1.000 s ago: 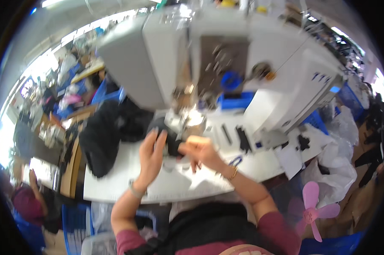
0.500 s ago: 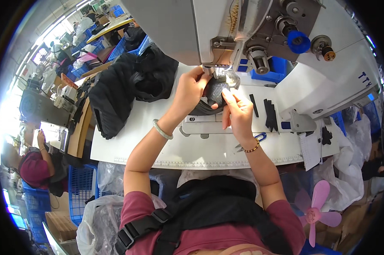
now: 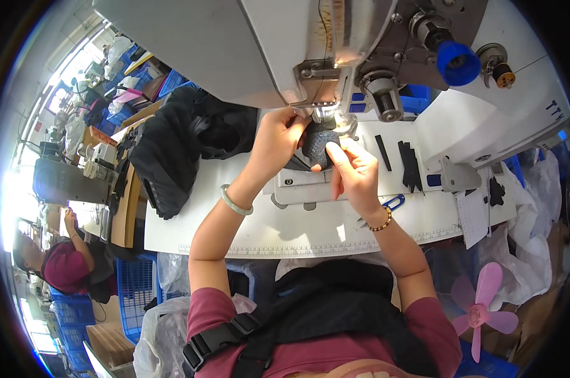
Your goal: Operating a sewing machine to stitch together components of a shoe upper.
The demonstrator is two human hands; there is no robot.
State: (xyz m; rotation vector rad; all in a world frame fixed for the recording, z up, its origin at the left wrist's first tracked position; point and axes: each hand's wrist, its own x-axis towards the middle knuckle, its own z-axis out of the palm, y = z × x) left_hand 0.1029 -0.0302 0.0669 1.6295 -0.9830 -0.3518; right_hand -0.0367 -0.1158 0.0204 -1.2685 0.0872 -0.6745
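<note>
on white worktable [image 3: 310, 227] | hands [image 3: 316, 148] clamped on dark fabric piece [image 3: 319, 143] | busy workshop, blue crates [image 3: 133, 283]

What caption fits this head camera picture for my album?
Both hands, left and right, hold a dark fabric piece under a sewing machine at a white table.

Left grip [image 3: 273, 135], right grip [image 3: 354, 170] pinched

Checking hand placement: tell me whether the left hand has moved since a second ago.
Yes. The left hand has gone from flat on the table up to the dark piece under the machine head.
</note>
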